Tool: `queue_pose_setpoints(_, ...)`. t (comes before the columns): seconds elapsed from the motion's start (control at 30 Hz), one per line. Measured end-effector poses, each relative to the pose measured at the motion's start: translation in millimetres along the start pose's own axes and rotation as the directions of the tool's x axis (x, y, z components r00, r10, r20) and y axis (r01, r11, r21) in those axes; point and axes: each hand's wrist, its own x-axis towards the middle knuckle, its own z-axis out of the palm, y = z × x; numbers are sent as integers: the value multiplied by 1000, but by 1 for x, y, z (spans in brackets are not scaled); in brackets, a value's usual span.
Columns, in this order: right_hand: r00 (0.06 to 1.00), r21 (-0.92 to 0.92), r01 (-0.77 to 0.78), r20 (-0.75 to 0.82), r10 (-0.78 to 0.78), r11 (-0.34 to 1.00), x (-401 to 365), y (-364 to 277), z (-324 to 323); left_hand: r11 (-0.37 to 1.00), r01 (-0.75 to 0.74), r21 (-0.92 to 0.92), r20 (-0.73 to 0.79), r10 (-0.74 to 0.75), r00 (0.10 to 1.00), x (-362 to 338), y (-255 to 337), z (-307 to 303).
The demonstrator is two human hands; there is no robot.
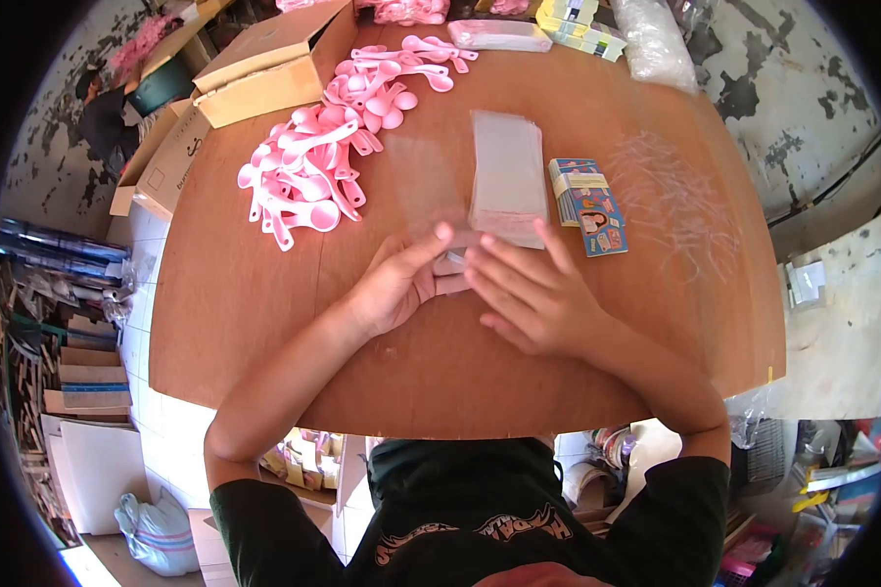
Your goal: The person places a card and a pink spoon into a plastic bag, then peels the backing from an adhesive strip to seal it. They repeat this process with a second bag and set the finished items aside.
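Your left hand (396, 284) is closed, thumb over fingers, on a clear plastic sleeve (426, 176) above the middle of the table (440, 391); the sleeve's far part is so faint against the wood that its outline is hard to trace. Your right hand (533, 293) is beside it with fingers spread and partly bent; their overlap with the sleeve's near end hides the contact, so you cannot tell whether they grip it. Just beyond, toward the far edge, lies a stack of clear sleeves (509, 171), its near end partly covered by your right fingers. To its right are printed booklets (589, 210), their lettering too small to read, then a tangle of clear strands (675, 215) near the right edge. Pink spoons (308, 171) overlap in a heap toward the far left corner, many partly hidden. Pink items (401, 10) beyond the far edge are cut off by the view.
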Motion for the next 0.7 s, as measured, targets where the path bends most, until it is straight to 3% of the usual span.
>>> queue_pose_setpoints(0.13,996,35,88,-35,-87,995,5,0,-10,996,-20,87,-2,20,1000,-4,2,-1)
queue_pose_setpoints(0.2,997,-55,-54,-63,50,997,9,14,-32,998,30,58,-54,-26,998,-5,4,1)
queue_pose_setpoints(0.27,969,-32,-239,56,240,971,3,36,-47,1000,1,12,-60,-1,998,-4,1,-3)
queue_pose_setpoints(0.33,864,54,-486,180,470,873,-5,51,-65,999,-27,-35,-73,25,997,-5,-1,-5)
queue_pose_setpoints(0.43,809,34,-529,321,492,848,-35,73,-72,999,-27,-23,-50,25,998,-6,2,-4)
queue_pose_setpoints(0.63,818,266,-571,265,510,777,-52,87,-65,997,-38,-65,-50,34,998,-3,-1,-7)
queue_pose_setpoints(0.7,841,239,-538,220,494,808,-52,88,-66,995,-26,-99,-76,18,997,-4,0,-6)
